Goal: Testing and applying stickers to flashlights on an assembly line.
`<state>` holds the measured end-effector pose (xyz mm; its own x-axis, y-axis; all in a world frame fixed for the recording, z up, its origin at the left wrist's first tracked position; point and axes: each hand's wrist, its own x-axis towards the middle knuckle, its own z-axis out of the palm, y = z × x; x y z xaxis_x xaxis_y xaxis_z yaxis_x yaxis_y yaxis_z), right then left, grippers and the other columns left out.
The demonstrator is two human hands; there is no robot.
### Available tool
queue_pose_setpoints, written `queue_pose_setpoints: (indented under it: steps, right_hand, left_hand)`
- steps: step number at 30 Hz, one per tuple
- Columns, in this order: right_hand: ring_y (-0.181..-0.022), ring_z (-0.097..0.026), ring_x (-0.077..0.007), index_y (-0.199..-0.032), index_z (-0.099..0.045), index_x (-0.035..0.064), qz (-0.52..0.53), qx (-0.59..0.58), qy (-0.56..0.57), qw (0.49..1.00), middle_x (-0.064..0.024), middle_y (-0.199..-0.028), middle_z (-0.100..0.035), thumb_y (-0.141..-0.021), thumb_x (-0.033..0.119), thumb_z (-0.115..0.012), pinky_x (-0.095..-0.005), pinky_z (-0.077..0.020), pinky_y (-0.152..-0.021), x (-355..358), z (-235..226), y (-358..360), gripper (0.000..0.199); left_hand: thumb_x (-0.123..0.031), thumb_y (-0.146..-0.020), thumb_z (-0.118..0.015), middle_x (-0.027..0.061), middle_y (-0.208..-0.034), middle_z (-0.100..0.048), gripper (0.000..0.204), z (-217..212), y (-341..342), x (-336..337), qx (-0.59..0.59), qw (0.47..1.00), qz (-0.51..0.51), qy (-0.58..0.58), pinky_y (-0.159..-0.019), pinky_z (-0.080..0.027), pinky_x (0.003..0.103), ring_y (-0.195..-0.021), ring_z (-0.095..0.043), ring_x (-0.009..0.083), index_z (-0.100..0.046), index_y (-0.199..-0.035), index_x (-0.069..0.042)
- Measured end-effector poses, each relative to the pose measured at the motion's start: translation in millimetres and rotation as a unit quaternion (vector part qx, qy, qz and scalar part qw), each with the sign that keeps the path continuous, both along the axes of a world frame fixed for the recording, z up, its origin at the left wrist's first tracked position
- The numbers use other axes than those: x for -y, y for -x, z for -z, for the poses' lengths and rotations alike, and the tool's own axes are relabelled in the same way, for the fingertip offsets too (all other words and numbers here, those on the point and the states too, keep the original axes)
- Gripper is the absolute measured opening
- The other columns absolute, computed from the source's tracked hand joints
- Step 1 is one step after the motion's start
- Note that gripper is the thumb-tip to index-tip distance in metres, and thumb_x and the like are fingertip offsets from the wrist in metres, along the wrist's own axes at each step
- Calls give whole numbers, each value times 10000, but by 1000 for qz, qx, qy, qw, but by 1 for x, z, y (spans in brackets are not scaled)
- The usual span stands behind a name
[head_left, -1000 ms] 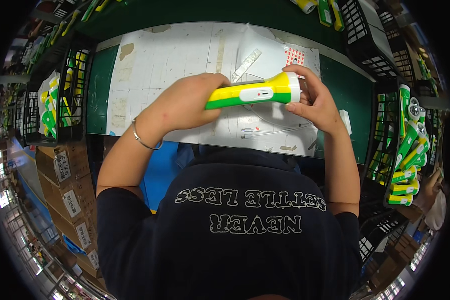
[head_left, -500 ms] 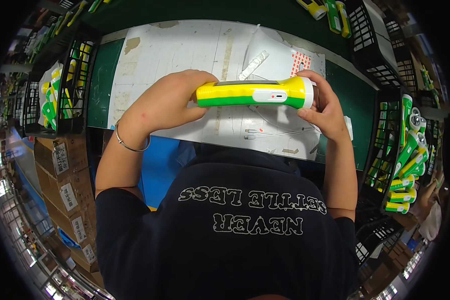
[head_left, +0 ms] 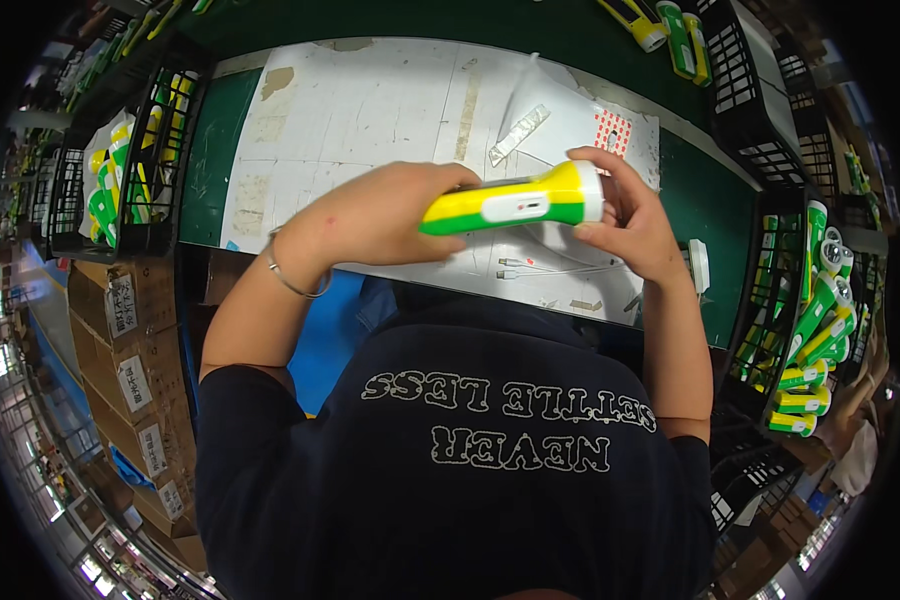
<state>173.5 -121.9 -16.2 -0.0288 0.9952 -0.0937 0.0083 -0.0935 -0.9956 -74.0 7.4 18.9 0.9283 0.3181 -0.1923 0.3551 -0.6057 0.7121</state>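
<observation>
A yellow and green flashlight [head_left: 510, 204] is held between my two hands above the white work surface. Its white-rimmed head points right, and an oval white panel with a small socket faces me. My left hand [head_left: 395, 212] wraps round the tail end, hiding it. Around the rim of the head, the fingers and thumb of my right hand [head_left: 635, 215] are curled. Below the flashlight lie white cables [head_left: 560, 270] with plugs at their ends. Behind it sits a white bag-like piece [head_left: 560, 110] with a silvery strip across it.
Black crates of similar flashlights stand at the left [head_left: 155, 150] and the right [head_left: 820, 300]. More flashlights [head_left: 682, 42] lie at the far right. Cardboard boxes [head_left: 135, 370] are stacked at the lower left. A white object [head_left: 698, 265] rests beside my right wrist.
The flashlight has tilted, its tail lower and its head slightly left of before. My left hand has slid further over the tail, covering more of the body.
</observation>
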Motion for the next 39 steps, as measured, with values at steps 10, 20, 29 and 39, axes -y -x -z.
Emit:
queue_pose_setpoints:
  steps: [10,20,29,39]
  right_hand:
    - [-769,-616,-259,-953,-609,88,59,514,-10,855,-52,-880,-597,-736,301,-686,-360,-494,-668,-6,54,52,314]
    - [-806,-592,-98,-981,-559,-19,138,24,0,990,-43,-880,-616,-871,96,-580,-217,-457,-761,-6,33,19,160]
    - [-736,-570,-61,-916,-609,-16,167,35,43,984,-28,-765,-628,-873,127,-591,-182,-428,-677,2,30,11,151]
    - [-677,-545,-41,-880,-614,-9,202,19,80,976,-20,-742,-623,-858,139,-605,-167,-403,-622,-2,34,15,150]
  left_hand:
    - [-155,-778,-633,117,-1066,-507,731,65,-20,24,141,876,-164,432,-697,-465,266,-842,-546,148,-222,-1367,-19]
    - [-182,-761,-662,154,-1169,-482,762,79,-42,31,138,908,-209,337,-832,-438,294,-970,-522,185,-227,-1357,7]
    - [-165,-760,-653,163,-1250,-447,776,77,-58,37,136,950,-162,230,-938,-382,319,-1127,-458,226,-216,-1380,-2]
    - [-138,-749,-600,199,-967,-466,727,77,-63,49,139,970,-186,-69,-706,-484,419,-812,-555,370,-239,-1377,-68]
